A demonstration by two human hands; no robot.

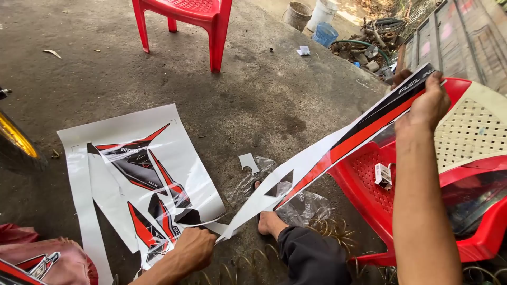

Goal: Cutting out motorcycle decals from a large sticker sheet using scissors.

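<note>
I hold a long decal strip point(338, 148), white, red and black, stretched between both hands. My right hand point(429, 103) grips its upper end over a red plastic chair point(401, 206). My left hand point(194, 247) is closed at its lower pointed end, low near the ground; whatever tool it may hold is hidden. A white decal sheet point(142, 169) with red and black shapes lies on the concrete to the left of my left hand. My foot point(270, 221) rests on the ground beneath the strip.
A second red chair point(203, 21) stands at the far side. Buckets point(311, 16) and rubble sit at the top right. Crumpled clear plastic point(303, 206) lies by my foot. A small box point(383, 175) rests on the near chair. A yellow wheel part point(16, 138) is at left.
</note>
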